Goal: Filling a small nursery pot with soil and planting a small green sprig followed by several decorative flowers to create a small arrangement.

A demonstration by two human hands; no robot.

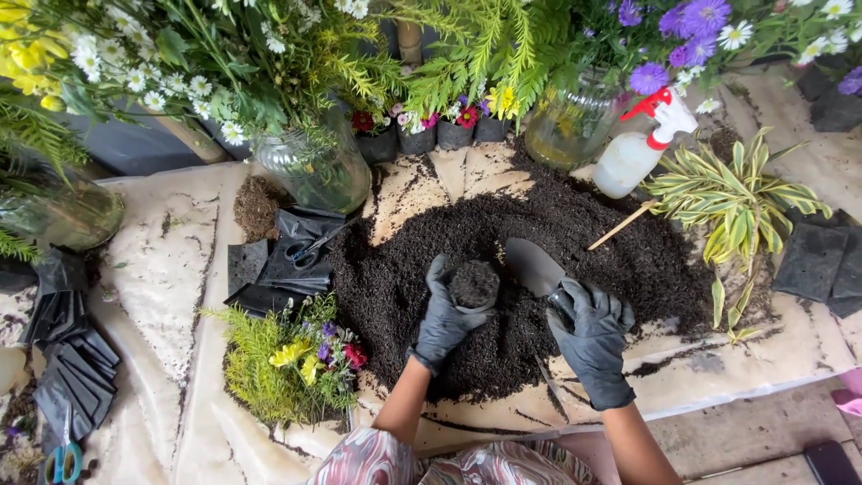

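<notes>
Over a soil heap (539,260) on the tabletop (162,260), the gloved left hand (444,314) had its fingers clamped round a soil-filled pot (473,285); the right hand (593,337) gripped a trowel (537,268) just beside it.

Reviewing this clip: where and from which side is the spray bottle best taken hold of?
Probably by the white body of the spray bottle, coming from the lower left over the soil. It lies tilted with its red trigger pointing up-right toward the flowers, so that side is crowded.
</notes>
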